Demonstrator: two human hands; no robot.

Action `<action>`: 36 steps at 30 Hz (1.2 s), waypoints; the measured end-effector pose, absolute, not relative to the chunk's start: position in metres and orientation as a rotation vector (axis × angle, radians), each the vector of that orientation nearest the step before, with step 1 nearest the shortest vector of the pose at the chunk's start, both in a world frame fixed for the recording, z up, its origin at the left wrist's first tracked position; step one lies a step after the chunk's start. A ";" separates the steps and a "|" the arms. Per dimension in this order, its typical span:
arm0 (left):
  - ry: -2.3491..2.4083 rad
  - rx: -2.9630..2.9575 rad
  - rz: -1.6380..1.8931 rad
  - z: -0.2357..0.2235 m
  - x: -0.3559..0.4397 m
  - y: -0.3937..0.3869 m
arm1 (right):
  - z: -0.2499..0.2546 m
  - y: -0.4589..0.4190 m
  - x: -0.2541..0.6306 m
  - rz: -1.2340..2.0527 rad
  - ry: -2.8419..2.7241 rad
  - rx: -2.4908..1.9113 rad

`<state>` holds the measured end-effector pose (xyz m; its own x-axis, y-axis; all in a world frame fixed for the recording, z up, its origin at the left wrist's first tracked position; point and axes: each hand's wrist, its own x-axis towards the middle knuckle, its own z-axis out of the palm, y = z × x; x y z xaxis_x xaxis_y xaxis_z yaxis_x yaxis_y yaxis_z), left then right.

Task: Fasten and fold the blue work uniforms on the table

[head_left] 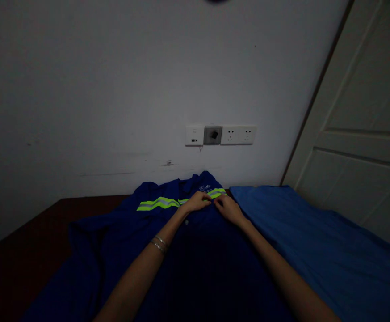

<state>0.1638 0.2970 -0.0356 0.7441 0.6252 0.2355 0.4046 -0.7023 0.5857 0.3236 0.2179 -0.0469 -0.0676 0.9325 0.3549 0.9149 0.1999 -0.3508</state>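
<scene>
A dark blue work jacket (121, 237) with yellow-green and silver reflective bands lies spread out before me. White printed marks show on its chest, above the band on the right. My left hand (198, 201) is at that band, thumb and fingers closed on the cloth in a pinch. Close beside it on the right, my right hand (228, 208) also pinches the jacket just below the band, its fingers curled. Only a small gap separates the two sets of fingertips. Poor light hides the exact bit of cloth between them. Bracelets (160, 243) circle my left wrist.
The jacket rests on a dark reddish-brown surface (23, 241) against a scuffed white wall (114, 89). To the right lies a lighter blue cloth (302, 241). Wall sockets (238, 135) and a grey wall plate (212, 135) sit above. A pale panelled door (358, 134) stands at the right.
</scene>
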 end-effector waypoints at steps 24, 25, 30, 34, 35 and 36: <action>1.074 2.463 0.558 -0.040 0.170 0.273 | -0.054 0.236 0.331 0.688 -1.452 -1.730; 1.060 2.454 0.550 -0.039 0.169 0.273 | -0.052 0.235 0.331 0.689 -1.456 -1.731; 1.027 2.435 0.561 -0.038 0.167 0.275 | -0.045 0.230 0.328 0.641 -1.510 -1.736; 1.124 2.463 0.555 -0.036 0.169 0.270 | -0.044 0.229 0.325 0.579 -1.537 -1.753; 1.151 2.476 0.561 -0.035 0.170 0.267 | -0.044 0.229 0.324 0.568 -1.543 -1.755; 1.178 2.489 0.575 -0.035 0.171 0.265 | -0.044 0.229 0.324 0.559 -1.551 -1.756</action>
